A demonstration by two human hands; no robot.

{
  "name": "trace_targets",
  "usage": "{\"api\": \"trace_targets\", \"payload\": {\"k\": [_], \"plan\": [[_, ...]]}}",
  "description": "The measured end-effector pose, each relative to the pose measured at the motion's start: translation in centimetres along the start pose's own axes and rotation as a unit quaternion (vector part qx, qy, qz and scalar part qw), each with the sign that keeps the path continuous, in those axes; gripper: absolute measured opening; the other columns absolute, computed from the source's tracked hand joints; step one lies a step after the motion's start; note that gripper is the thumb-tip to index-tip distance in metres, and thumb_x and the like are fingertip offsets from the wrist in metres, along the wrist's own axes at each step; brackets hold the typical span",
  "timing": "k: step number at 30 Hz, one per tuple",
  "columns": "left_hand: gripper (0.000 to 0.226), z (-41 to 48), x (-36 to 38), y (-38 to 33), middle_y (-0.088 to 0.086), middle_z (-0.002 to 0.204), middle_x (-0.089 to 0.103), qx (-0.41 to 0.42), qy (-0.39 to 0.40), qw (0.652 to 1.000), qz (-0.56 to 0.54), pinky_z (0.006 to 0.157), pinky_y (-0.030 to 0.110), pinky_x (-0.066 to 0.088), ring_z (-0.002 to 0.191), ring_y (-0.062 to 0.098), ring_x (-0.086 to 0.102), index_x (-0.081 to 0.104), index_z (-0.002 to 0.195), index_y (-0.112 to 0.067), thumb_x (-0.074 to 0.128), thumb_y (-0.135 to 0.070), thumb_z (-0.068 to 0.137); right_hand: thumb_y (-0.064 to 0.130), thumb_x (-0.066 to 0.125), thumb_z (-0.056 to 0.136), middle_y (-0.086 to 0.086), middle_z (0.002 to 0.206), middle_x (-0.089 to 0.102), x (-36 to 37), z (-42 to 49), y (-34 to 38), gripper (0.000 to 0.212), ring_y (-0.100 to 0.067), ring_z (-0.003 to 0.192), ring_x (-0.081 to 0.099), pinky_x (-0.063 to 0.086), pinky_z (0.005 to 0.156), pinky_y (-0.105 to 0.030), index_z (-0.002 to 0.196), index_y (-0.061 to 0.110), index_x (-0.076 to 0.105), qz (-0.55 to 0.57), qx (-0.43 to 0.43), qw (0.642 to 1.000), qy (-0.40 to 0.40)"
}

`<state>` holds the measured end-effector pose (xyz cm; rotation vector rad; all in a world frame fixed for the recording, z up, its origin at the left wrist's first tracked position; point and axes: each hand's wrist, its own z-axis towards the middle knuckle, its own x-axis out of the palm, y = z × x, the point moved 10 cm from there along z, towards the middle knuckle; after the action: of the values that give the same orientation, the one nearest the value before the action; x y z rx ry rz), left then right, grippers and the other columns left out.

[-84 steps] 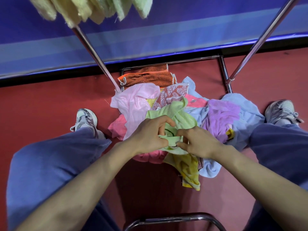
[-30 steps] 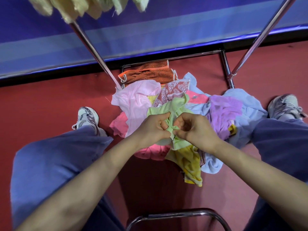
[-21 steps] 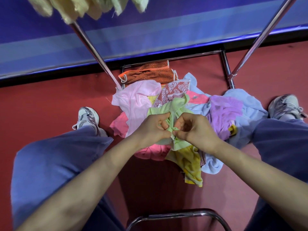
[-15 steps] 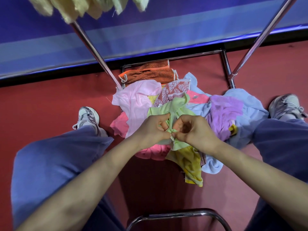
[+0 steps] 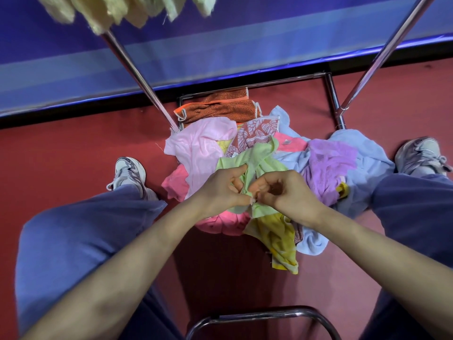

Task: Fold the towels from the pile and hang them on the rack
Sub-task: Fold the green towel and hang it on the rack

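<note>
Over 2.8 s my left hand (image 5: 220,190) and right hand (image 5: 286,192) have converged, fingers curled, both pinching the green towel (image 5: 262,155) atop the pile (image 5: 201,148), at 6 o'clock from the rack (image 5: 137,75): edge apparently secured, fold pending.

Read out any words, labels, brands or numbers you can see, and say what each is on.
No text can be read here.
Small tag on the pink towel: too small to read.
Left shoe and right shoe: markings blurred, no legible brand.
</note>
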<state>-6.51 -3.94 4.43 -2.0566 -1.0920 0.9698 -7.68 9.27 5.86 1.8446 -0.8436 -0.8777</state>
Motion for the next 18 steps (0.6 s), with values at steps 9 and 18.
{"api": "trace_targets", "payload": {"k": [9,18], "plan": [[0.075,-0.2,0.9,-0.1,-0.011,0.076,0.040,0.061,0.014,0.984,0.164,0.069,0.018,0.037,0.064,0.002,0.042,0.044,0.149,-0.028,0.072,-0.005,0.083,-0.020,0.048,0.074,0.005,0.087,0.076,1.9,-0.4,-0.2,0.052,-0.002,0.083,0.067,0.052,0.075,-0.017,0.095,0.017,0.079,-0.027,0.029,0.992,0.118],[0.074,-1.9,1.4,-3.5,-0.016,0.083,0.046,0.130,0.039,0.957,0.256,0.067,0.007,0.031,0.073,0.005,0.044,0.051,0.142,-0.039,0.069,-0.010,0.077,0.020,0.078,0.078,0.003,0.132,0.050,-0.1,0.2,-1.7,0.065,-0.013,0.120,0.049,0.039,0.099,-0.025,0.135,0.020,0.047,-0.171,0.025,0.983,0.061]]}}
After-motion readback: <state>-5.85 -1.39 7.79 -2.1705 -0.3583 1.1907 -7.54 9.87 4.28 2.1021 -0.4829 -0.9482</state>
